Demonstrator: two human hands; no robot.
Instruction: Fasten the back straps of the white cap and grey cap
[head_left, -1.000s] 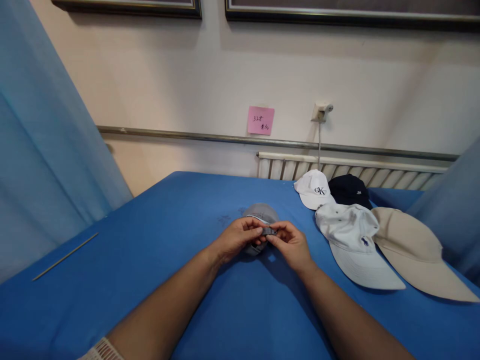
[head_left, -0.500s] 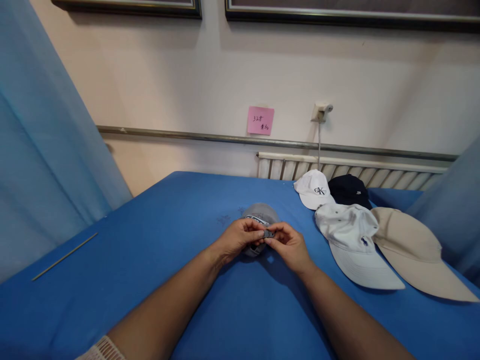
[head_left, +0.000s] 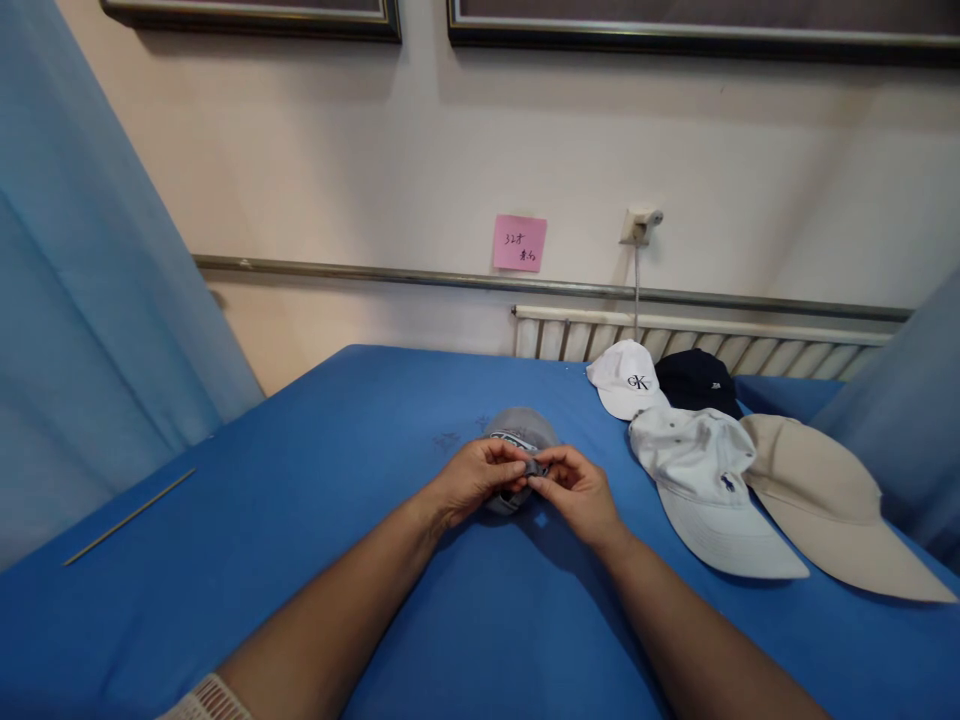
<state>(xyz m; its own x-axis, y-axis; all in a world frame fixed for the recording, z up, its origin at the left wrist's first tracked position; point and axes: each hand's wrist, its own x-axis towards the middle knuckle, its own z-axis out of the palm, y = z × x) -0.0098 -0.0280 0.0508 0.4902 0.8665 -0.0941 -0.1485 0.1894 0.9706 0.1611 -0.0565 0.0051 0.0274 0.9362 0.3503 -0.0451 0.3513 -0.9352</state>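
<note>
A grey cap [head_left: 525, 420] with a lettered patch sits on the blue-covered table, partly hidden behind my hands. Its dark grey back strap [head_left: 533, 468] is pinched between both sets of fingertips, just in front of the crown. My left hand [head_left: 480, 478] is closed on the strap's left part, thumb on top. From the other side my right hand [head_left: 577, 492] grips the strap between thumb and forefinger. The strap's fastening is too small to make out.
To the right lie a white CK cap [head_left: 624, 378], a black cap [head_left: 694, 378], a white cap with a blue logo [head_left: 694, 450] and a beige cap [head_left: 817, 470]. A thin stick [head_left: 131, 515] rests at the left. Behind the table [head_left: 330, 420] is a radiator [head_left: 551, 335].
Both hands stay in nearly the same place. The strap between the fingertips looks slightly more bent or bunched than before.
</note>
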